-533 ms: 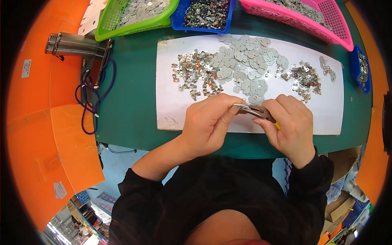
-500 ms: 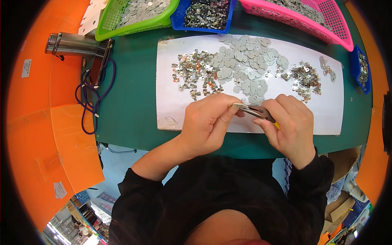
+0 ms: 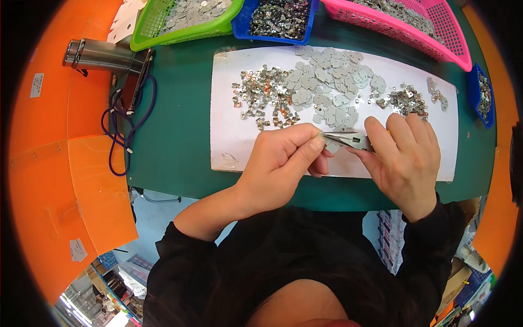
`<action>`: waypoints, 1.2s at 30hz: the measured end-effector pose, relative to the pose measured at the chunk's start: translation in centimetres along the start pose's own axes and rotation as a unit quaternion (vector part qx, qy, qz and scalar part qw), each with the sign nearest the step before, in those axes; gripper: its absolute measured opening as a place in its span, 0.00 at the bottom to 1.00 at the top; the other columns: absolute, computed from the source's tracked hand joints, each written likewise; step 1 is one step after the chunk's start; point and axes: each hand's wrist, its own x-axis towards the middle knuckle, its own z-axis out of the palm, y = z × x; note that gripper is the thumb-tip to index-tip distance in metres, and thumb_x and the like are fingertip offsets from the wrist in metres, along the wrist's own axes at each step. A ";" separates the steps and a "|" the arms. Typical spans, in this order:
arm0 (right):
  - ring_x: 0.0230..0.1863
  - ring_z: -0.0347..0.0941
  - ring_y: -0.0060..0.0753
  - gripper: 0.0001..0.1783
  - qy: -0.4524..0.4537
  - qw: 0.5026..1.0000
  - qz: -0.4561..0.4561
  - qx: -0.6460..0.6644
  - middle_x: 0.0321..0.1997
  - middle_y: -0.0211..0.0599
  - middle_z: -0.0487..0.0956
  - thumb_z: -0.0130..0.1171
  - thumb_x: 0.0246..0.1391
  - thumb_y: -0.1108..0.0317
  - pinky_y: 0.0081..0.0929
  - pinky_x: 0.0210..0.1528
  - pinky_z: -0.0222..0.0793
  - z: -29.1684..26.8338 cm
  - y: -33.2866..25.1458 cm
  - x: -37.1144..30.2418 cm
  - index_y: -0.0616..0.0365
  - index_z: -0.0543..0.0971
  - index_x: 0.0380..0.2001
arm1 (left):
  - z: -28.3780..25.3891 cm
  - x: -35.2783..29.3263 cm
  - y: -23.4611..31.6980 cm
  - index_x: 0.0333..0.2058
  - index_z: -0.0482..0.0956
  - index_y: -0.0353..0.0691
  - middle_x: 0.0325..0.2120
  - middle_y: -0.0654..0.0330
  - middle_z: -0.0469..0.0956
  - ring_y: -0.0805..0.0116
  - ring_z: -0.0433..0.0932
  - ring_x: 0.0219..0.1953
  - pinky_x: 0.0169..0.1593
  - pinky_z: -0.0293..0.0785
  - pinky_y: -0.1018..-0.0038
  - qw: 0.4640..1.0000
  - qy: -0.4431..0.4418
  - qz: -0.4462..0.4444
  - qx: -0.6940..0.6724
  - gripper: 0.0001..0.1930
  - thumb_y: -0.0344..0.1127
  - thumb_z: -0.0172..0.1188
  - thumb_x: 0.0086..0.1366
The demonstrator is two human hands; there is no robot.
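Observation:
My left hand (image 3: 286, 166) pinches a small flat grey piece (image 3: 332, 147) between thumb and fingers, mostly hidden by the fingertips. In my right hand (image 3: 406, 161) is a pair of pliers (image 3: 357, 140), its jaws pointing left and meeting the piece at my left fingertips. Whether the jaws grip it, I cannot tell. Beneath both hands lies a white sheet (image 3: 222, 120). On it, beyond my hands, are a pile of flat grey plates (image 3: 340, 76), a heap of shiny metal clips (image 3: 265, 92) to the left and smaller metal parts (image 3: 406, 101) to the right.
Along the far edge of the green table (image 3: 174, 125) stand a green basket (image 3: 188, 37), a blue bin (image 3: 272, 41) and a pink basket (image 3: 392, 39), all holding parts. Another blue bin (image 3: 475, 95) is at the right. A steel flask (image 3: 103, 56) and purple cord (image 3: 154, 98) lie left.
My right hand has shifted right and turned, so the pliers now lie more level. My left hand stays near the same place with the grey piece.

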 end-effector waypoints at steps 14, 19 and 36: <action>0.29 0.66 0.37 0.19 -0.020 0.982 -0.104 -0.158 0.27 0.32 0.68 0.67 0.40 0.57 0.33 0.29 0.59 -2.1 1.0 0.1 0.57 0.77 0.33 | 0.5 0.1 -0.8 0.29 0.73 0.32 0.18 0.58 0.74 0.68 0.74 0.20 0.28 0.72 0.73 0.992 -0.031 -0.060 -0.104 0.16 0.36 0.45 0.74; 0.28 0.68 0.45 0.14 -0.129 0.963 0.059 0.229 0.24 0.39 0.69 0.66 0.45 0.61 0.36 0.30 0.62 -1.5 1.7 -0.1 0.60 0.76 0.29 | 0.1 0.5 -0.4 0.30 0.74 0.32 0.18 0.60 0.74 0.70 0.73 0.20 0.27 0.70 0.75 0.971 0.006 0.144 0.192 0.12 0.30 0.47 0.72; 0.28 0.69 0.54 0.13 -0.237 0.915 0.067 0.319 0.24 0.46 0.71 0.60 0.53 0.63 0.42 0.30 0.64 -1.4 1.6 -0.7 0.62 0.73 0.27 | -0.4 0.9 -0.7 0.29 0.76 0.36 0.17 0.61 0.73 0.66 0.72 0.18 0.23 0.65 0.73 0.905 -0.012 0.255 0.340 0.07 0.25 0.52 0.67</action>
